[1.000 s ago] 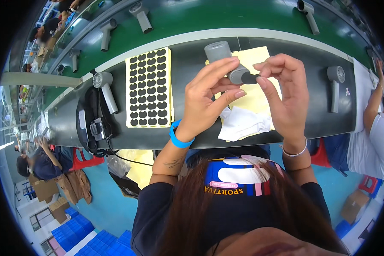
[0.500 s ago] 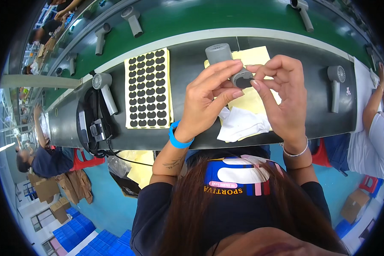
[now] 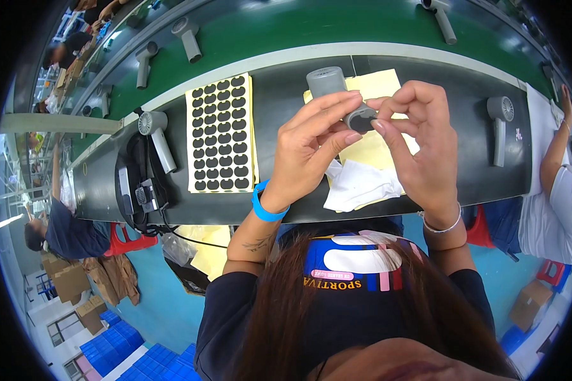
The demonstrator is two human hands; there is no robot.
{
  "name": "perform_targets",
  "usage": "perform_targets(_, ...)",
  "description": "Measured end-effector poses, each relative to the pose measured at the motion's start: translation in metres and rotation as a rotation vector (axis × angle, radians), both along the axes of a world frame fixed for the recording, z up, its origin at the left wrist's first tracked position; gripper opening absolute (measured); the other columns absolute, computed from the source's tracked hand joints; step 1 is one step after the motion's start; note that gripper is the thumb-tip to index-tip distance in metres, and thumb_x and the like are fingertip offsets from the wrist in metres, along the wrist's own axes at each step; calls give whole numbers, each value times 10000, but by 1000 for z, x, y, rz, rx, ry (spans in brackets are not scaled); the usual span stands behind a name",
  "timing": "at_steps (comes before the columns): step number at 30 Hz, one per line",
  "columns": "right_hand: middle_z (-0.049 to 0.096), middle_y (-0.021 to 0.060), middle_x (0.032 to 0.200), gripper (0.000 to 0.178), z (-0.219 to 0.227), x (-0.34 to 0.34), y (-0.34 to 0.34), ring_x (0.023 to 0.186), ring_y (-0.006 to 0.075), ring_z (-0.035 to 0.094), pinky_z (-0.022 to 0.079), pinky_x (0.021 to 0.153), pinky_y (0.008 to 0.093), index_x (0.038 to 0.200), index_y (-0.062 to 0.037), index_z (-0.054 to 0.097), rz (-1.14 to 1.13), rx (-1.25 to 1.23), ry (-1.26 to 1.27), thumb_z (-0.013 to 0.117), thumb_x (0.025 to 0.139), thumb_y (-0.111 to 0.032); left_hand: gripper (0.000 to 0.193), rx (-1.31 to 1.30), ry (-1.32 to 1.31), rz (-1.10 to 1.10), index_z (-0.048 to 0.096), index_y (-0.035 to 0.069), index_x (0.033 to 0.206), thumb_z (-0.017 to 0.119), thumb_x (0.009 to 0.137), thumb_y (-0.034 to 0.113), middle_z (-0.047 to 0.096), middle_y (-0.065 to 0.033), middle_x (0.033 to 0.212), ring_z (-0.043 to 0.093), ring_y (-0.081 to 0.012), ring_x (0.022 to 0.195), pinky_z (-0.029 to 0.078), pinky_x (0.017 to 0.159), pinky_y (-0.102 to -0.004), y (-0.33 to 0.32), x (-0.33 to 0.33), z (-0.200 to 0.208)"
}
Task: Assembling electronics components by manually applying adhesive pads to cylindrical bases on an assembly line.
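My left hand (image 3: 314, 149) is wrapped round a grey handheld fan (image 3: 326, 80), whose wide head points away from me and whose handle end is turned up toward me. On that round end lies a dark round sticker (image 3: 361, 120). Thumb and forefinger of my right hand (image 3: 422, 136) pinch the sticker's right edge. Left of my hands, a yellow-backed sheet of dark round stickers (image 3: 221, 136) lies flat in several rows. Under my hands are yellow backing paper (image 3: 378, 152) and a crumpled white cloth (image 3: 362, 186).
Other grey fans rest on the black table, one at the left (image 3: 157, 136) and one at the right (image 3: 501, 130). A black bag with a cable (image 3: 136, 181) sits at the left. Beyond runs a green conveyor belt (image 3: 286, 28) carrying more fans. People work at both sides.
The fans on the green belt have shifted left. My hands stay almost in place, the right fingertips a touch further left at the sticker's edge.
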State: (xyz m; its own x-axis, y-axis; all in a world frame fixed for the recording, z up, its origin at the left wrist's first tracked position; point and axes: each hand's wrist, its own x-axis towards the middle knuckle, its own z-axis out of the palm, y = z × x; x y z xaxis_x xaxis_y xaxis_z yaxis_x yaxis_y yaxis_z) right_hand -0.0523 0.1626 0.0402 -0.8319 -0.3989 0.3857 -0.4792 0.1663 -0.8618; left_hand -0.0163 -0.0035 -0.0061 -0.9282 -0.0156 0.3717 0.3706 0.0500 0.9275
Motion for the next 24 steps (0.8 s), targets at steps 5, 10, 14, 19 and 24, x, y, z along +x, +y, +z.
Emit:
perform_targets(5, 599, 121, 916, 312, 1, 0, 1, 981, 202, 638, 527, 780, 259, 1083, -1, 398, -6, 13, 21, 583, 847, 87, 394, -3, -3, -2, 611, 26, 1199, 650, 811, -30, 583, -112, 1197, 617, -124, 827, 545, 729, -248, 1, 0, 1)
perform_targets(10, 600, 120, 911, 311, 1, 0, 0, 977, 203, 642, 529, 776, 260, 1081, -1, 399, -7, 33, 36, 584, 846, 85, 385, -9, -7, -5, 613, 21, 1193, 648, 813, -31, 585, -115, 1195, 622, -127, 835, 544, 732, -249, 0, 1, 2)
perform_targets(14, 596, 115, 907, 309, 1, 0, -1, 969, 202, 645, 532, 772, 262, 1080, -1, 402, -12, 36, 43, 585, 845, 84, 377, -9, -14, -6, 614, 16, 1188, 648, 816, -29, 587, -117, 1191, 626, -130, 843, 545, 732, -251, 0, 2, 2)
perform_targets(19, 590, 110, 903, 311, 2, 2, 0, 957, 203, 651, 540, 767, 273, 1083, 2, 411, -25, 37, 47, 588, 841, 83, 366, -2, -25, -7, 619, 16, 1180, 657, 817, -17, 591, -115, 1183, 625, -128, 845, 549, 721, -249, 1, 2, 4)
perform_targets(24, 577, 100, 949, 324, 4, 6, 0, 952, 205, 658, 542, 756, 283, 1105, 1, 423, -58, 76, 52, 590, 838, 78, 353, 11, -8, 9, 626, 19, 1169, 663, 818, -9, 595, -111, 1172, 624, -125, 851, 562, 716, -251, 7, 3, 2)
